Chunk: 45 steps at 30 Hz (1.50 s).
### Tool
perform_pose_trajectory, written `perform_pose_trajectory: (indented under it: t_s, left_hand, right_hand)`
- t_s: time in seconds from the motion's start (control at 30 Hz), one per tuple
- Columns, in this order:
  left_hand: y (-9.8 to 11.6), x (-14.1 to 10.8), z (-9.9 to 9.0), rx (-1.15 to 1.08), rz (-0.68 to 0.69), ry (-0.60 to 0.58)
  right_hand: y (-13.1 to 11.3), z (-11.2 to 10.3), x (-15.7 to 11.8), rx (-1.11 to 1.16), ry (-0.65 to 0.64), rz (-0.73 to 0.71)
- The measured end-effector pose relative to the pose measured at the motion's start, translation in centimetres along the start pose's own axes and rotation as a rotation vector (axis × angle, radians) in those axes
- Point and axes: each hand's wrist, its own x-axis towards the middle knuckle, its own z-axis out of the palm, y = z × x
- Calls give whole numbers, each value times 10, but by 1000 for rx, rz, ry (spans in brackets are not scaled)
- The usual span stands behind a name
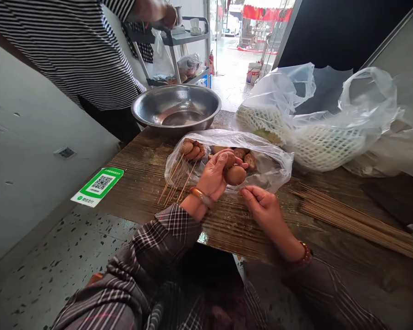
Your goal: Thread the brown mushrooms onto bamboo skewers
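Observation:
My left hand (210,178) is closed around brown mushrooms, with one round mushroom cap (235,175) showing at its lower right. Just below that cap, the fingertips of my right hand (266,211) pinch a thin skewer (240,186), mostly hidden by the fingers; its end meets the cap. Both hands are over the front of an open clear plastic bag (273,170). Loose mushrooms (250,161) lie inside it, behind my left hand. At the bag's left side rest threaded mushrooms (192,150), their bare sticks (174,179) pointing toward me.
A pile of bamboo skewers (350,220) lies right on the wooden table (223,224). Behind stand a steel basin (177,124) and plastic bags with foam-netted produce (330,142). A green QR card (99,185) sits at the left edge. A person in stripes (72,50) stands beyond.

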Motion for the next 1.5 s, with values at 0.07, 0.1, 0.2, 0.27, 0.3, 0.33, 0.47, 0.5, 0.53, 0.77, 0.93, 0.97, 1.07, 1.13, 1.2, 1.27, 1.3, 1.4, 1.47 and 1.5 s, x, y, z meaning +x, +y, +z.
perform_pose_trajectory:
  t_s: [0.07,0.1,0.2,0.27,0.3,0.33,0.47,0.5,0.53,0.77,0.93,0.97,1.07,1.13,1.2,1.27,1.3,1.4,1.47,1.5]
  left_hand:
    - [-1,0,0,3,-6,-17]
    - [-2,0,0,2,-9,-22]
    - [-3,0,0,-5,-13,-24]
    - [-4,-1,0,-17,-12,-21]
    - [-4,-1,0,-24,-12,-22]
    - [-4,-1,1,-29,-13,-25]
    - [-3,-1,2,-28,-26,-29]
    - [-3,-1,2,-29,-29,-27]
    - [-3,-1,2,-33,-30,-28]
    - [4,-2,1,-49,-66,-37]
    - [11,1,-2,-125,-148,-49]
    - [11,2,-3,-137,-155,-51]
    - [10,2,-4,-137,-174,-74]
    - [9,1,-5,-129,-184,-90]
    - [9,0,-6,-125,-175,-102]
    - [9,-1,-7,-121,-150,-103]
    - [9,-1,-7,-120,-141,-100]
    - [8,-1,-7,-127,-129,-89]
    - [5,-1,-5,-129,-129,-88]
    - [3,-1,-4,-128,-130,-89]
  right_hand:
    - [0,1,0,26,2,20]
    - [1,1,1,35,3,29]
    - [2,1,1,41,3,44]
    - [2,1,1,36,7,47]
    - [1,1,1,34,11,48]
    - [1,1,1,33,15,49]
    - [-1,2,2,36,13,53]
    - [-1,3,3,35,13,53]
    - [-1,3,4,35,15,55]
    - [-3,3,6,177,-48,134]
    - [-6,4,4,314,-85,224]
    - [-6,4,4,324,-84,223]
    - [-4,6,4,330,-100,214]
    - [-2,8,4,333,-122,219]
    - [-1,9,4,334,-134,225]
    - [0,10,3,317,-126,212]
    - [1,10,3,303,-120,201]
    - [1,10,2,235,-105,170]
    - [1,10,2,189,-79,153]
    - [2,10,2,173,-62,147]
